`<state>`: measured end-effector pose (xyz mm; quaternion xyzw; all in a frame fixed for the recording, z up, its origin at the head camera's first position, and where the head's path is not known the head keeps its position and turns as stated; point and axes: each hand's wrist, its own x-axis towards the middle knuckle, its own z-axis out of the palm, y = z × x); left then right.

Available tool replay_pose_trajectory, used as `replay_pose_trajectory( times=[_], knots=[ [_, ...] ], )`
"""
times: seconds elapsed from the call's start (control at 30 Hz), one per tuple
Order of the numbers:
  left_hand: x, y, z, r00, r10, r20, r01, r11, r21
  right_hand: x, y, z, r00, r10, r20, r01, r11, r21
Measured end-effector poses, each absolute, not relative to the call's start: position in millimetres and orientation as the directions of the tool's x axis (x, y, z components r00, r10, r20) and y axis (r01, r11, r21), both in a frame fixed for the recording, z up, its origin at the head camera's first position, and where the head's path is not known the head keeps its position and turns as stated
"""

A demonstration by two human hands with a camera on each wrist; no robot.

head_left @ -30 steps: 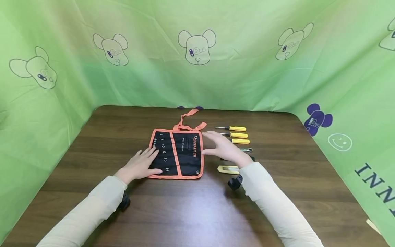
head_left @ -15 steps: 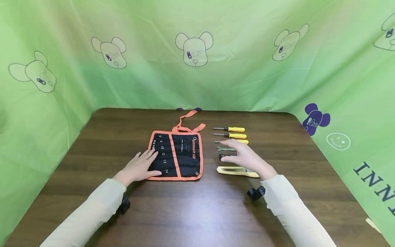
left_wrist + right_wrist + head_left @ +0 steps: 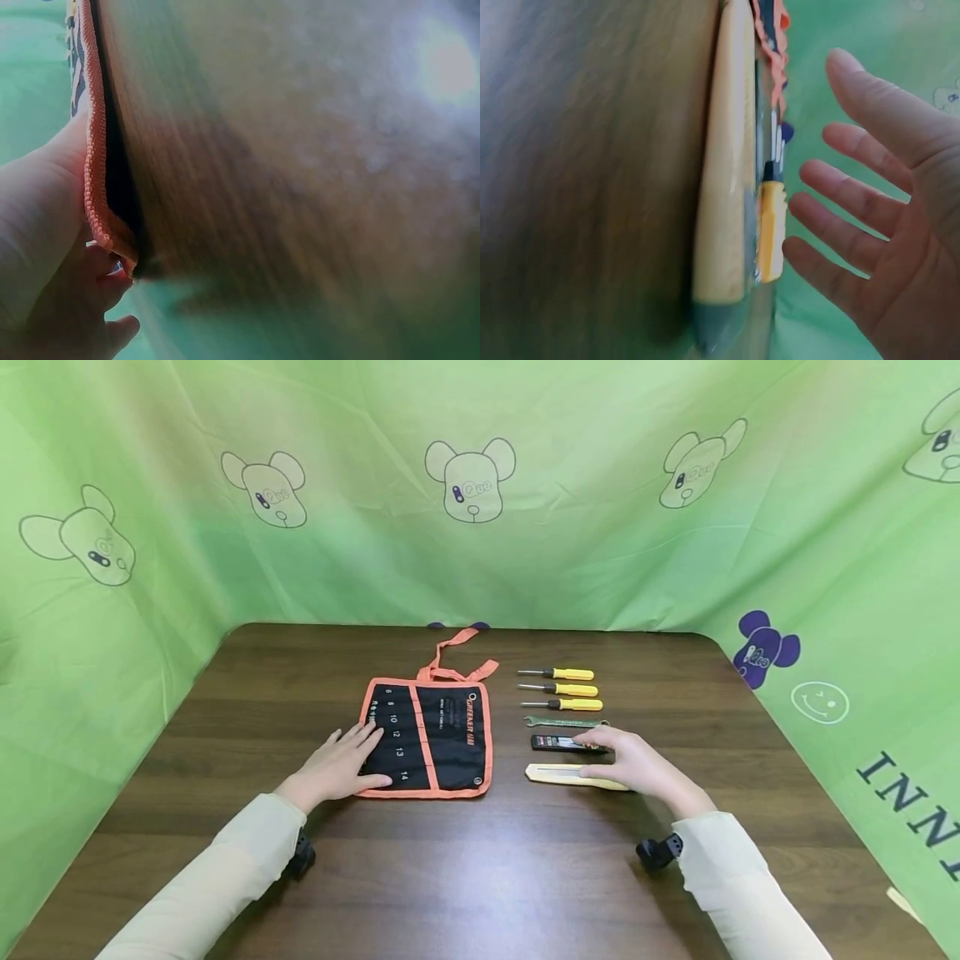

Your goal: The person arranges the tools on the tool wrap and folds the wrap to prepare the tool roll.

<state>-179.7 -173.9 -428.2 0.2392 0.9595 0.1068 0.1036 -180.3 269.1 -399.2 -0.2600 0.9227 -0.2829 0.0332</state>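
R grip (image 3: 641,768) holds nothing: fingers & thumb relaxed, spread apart, hovering w/ fingertips over the black case (image 3: 553,742) & thumb over the yellow cutter (image 3: 551,772). R wrist view shows a gap btwn thumb & cutter; contact w/ the black case can't be told. L grip (image 3: 337,764) has nothing clasped either, fingers laid out straight on the L edge of the tool pouch (image 3: 456,739), thumb nr its lower L corner; reads as steadying, not pinching.

Tool pouch lies flat, numbered pockets up, just L of centre on the desk (image 3: 480,877); orange ties (image 3: 483,671) trail off its far edge. Tools sit in a row to its R, apart from it: cutter nearest the person, then black case, wrench (image 3: 562,722), & 3 screwdrivers (image 3: 576,691) at the far end, yellow handles pointing R. Green cloth (image 3: 360,568) hangs behind.

Step, my read: reach stage, R side lined up on the near end of the row, no tool grasped yet, L side bracing the pouch. Next move prob. calls for a small drop, then thumb & fingers closing on one item only; cutter & case lie close, so aim matters.
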Motion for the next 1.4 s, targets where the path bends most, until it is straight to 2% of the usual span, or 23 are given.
replay_pose_trajectory(
  times=[0.37, 0.8, 1.1, 1.4],
  knots=[
    [-179.2, -174.7, -431.4, -0.87, 0.47, -0.147, 0.421, 0.864, 0.275, -168.4, 284.9, -409.9, -0.863, -0.505, 0.024, -0.456, 0.756, -0.47],
    [-179.5, -175.2, -430.3, -0.869, 0.475, -0.14, 0.427, 0.862, 0.273, -170.2, 287.1, -414.6, -0.846, -0.528, 0.073, -0.502, 0.744, -0.44],
    [-179.6, -174.6, -430.3, -0.87, 0.472, -0.146, 0.42, 0.862, 0.282, -173.8, 273.8, -407.4, -0.84, -0.538, 0.069, -0.513, 0.746, -0.425],
    [-179.1, -174.5, -430.1, -0.869, 0.471, -0.151, 0.42, 0.865, 0.276, -180.2, 241.7, -394.2, -0.786, -0.601, 0.143, -0.599, 0.687, -0.411]
  ],
)
